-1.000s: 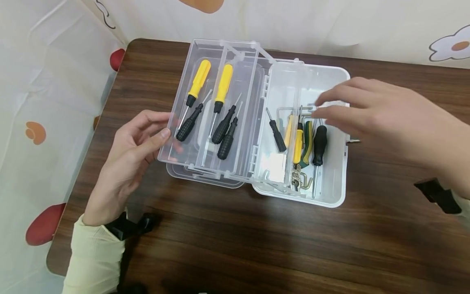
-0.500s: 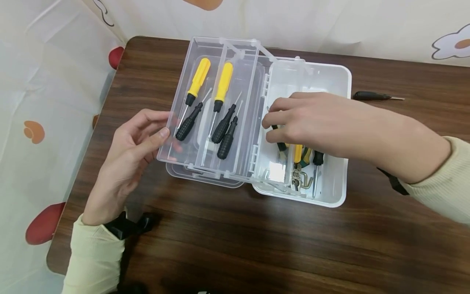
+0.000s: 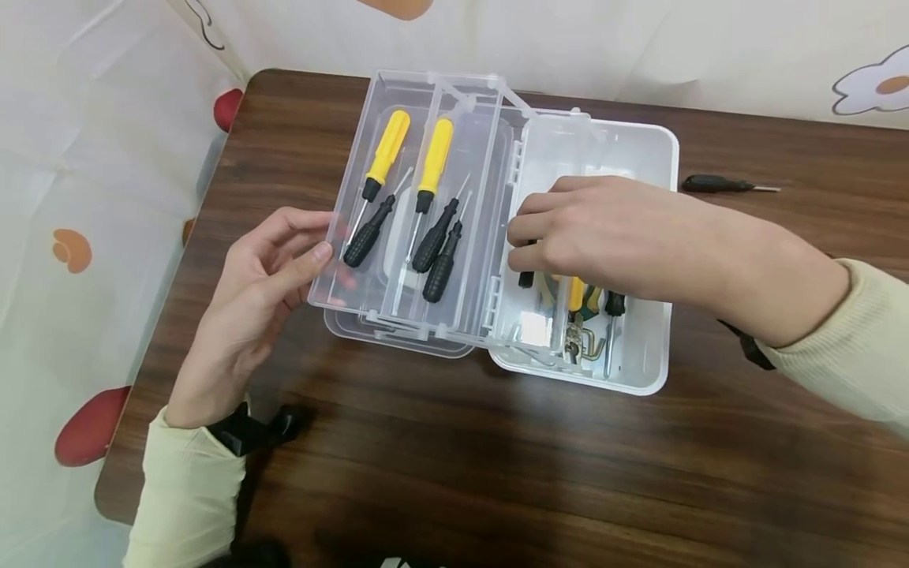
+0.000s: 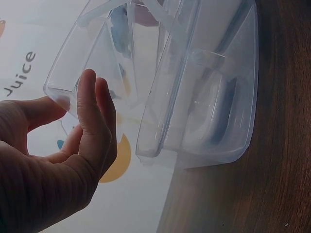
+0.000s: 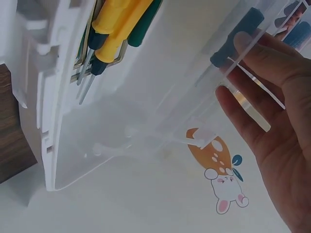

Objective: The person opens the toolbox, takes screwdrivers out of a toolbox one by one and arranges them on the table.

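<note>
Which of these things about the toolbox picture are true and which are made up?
1. Two yellow-handled screwdrivers lie in the clear tray. True.
2. The right hand is flat on the table, away from the box. False: it reaches into the white box, its fingers curled on a small black-handled screwdriver.
3. A black screwdriver lies on the table outside the box. True.
4. The left hand holds a hammer. False: it holds the clear tray's edge, thumb on the rim.
5. The table is white plastic. False: it is dark brown wood.
</note>
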A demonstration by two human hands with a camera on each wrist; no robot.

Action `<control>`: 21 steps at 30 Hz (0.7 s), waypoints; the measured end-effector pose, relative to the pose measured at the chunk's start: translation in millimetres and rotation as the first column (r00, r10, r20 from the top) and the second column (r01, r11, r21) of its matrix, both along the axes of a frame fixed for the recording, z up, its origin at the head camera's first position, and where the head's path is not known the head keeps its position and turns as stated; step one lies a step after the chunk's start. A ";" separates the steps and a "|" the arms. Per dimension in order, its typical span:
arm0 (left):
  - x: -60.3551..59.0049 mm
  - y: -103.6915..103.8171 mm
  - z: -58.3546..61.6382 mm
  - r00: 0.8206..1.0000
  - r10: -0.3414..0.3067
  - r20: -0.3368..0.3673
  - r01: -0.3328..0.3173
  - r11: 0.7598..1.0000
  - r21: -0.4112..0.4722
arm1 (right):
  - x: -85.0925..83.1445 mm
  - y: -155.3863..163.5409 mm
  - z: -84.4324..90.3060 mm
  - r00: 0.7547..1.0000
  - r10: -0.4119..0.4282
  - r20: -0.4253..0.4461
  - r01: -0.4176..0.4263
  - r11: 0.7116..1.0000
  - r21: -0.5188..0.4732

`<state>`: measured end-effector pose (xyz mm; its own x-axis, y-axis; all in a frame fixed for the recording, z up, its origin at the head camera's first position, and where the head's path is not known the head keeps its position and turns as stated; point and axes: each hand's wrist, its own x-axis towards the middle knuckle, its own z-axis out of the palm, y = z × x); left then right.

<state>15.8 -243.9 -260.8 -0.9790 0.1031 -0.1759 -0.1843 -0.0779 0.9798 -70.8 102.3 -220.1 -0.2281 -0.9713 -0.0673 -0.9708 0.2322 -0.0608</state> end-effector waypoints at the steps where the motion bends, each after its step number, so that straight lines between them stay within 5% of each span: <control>1: -0.3 0.0 0.3 1.000 -0.001 0.002 0.001 1.000 -0.002 | 0.1 0.2 0.9 1.000 0.001 -0.004 -0.001 1.000 -0.007; 14: 4.9 -3.2 1.0 1.000 -0.015 0.010 0.015 0.999 -0.043 | 11.2 28.5 12.7 0.994 -0.050 -0.101 0.037 0.992 -0.123; 21: 4.0 -1.8 2.2 1.000 -0.020 0.011 0.021 0.998 -0.066 | 23.3 62.3 15.7 0.985 -0.154 -0.074 0.139 0.975 -0.174</control>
